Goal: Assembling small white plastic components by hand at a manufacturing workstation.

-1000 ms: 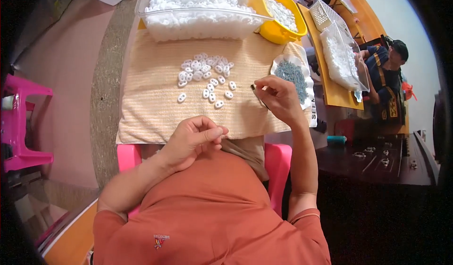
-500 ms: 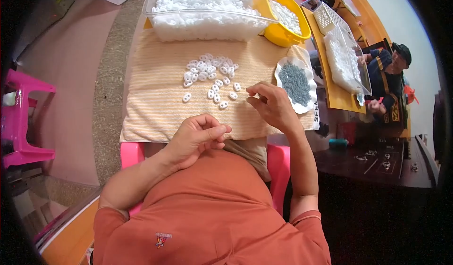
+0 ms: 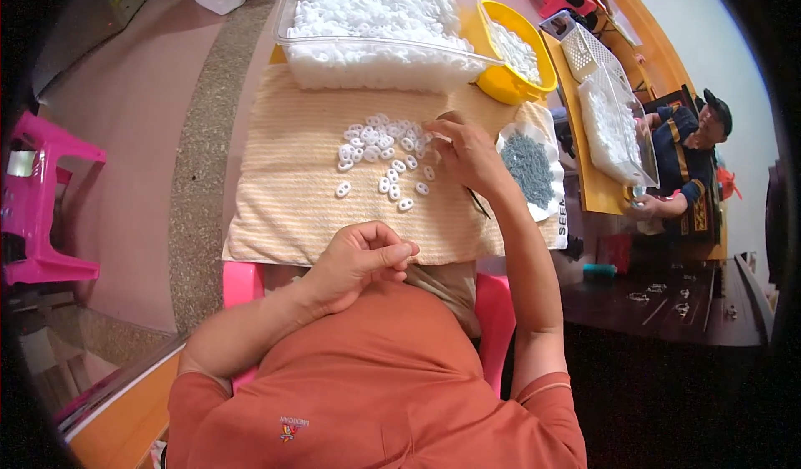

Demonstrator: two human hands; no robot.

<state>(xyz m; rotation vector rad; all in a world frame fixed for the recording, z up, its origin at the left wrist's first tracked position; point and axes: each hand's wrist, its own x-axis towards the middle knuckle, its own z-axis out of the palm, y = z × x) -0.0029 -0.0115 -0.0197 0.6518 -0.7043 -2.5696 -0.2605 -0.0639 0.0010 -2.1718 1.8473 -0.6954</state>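
Above my lap, my left hand (image 3: 357, 262) is closed, thumb pressed against the bent forefinger; whatever it pinches is too small or hidden to make out. My right hand (image 3: 469, 156) reaches over the striped cloth, fingers curled, tips at the right edge of a loose heap of small white oval pieces with two holes (image 3: 380, 138). A thin dark thing (image 3: 479, 204) sticks out below its palm, mostly hidden. Several more white pieces (image 3: 394, 184) lie scattered nearer me. Right of that hand, a white wavy-edged dish (image 3: 547, 212) holds small dark grey bits (image 3: 526, 168).
A clear bin (image 3: 375, 73) heaped with white pieces stands at the far edge of the cloth (image 3: 284, 210), beside a yellow basin (image 3: 509, 91). At the right, a co-worker (image 3: 697, 148) sits by another clear bin (image 3: 613, 135). A pink stool (image 3: 50, 198) stands left.
My right hand has moved away from me and slightly left, to the heap's right edge. The thin dark thing has come into sight below it. My left hand keeps its pinch.
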